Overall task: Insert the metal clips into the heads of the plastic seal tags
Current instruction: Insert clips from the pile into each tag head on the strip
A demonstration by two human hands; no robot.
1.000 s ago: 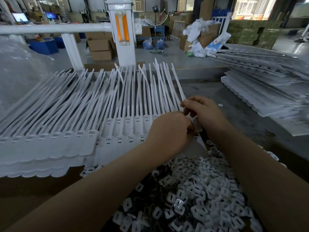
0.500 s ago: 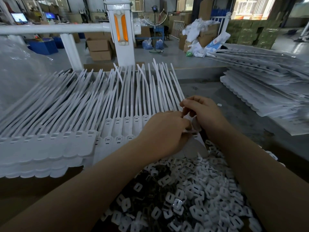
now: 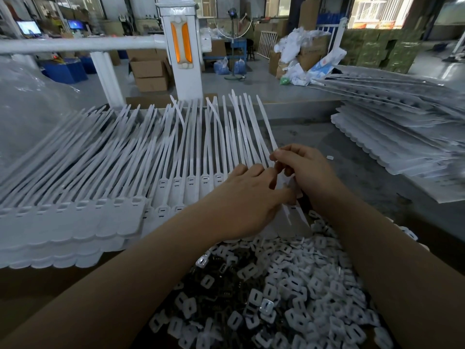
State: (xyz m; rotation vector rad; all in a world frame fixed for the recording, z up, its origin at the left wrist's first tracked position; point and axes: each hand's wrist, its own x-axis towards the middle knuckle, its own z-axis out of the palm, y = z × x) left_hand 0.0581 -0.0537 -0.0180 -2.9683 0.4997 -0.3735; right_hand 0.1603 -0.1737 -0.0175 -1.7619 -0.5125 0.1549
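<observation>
Pressing a clip in crooked is the likeliest slip here, a judgement only: the head being worked on sits at the right end of the fanned row of long white plastic seal tags [image 3: 176, 182], and both hands crowd it so closely that the slot is hidden, so a tilted clip could jam or skip out unseen. The left hand [image 3: 247, 197] lies over that end of the row with its fingers bent down onto the tag heads; whether its grip holds a clip cannot be told. The right hand [image 3: 305, 172], just right of the row's end and touching the left, has its grip narrowed, fingertips [image 3: 276, 157] pinching a thin white strap of the last tag. A second risk is the strap slipping from that pinch and the tag springing back among its neighbours. Nearer the person than the row, on the counter [image 3: 364, 177], spreads the loose heap of small square white pieces with slots mixed with dark metal clips [image 3: 276, 293], well below both grips, so any dropped clip would vanish into it.
</observation>
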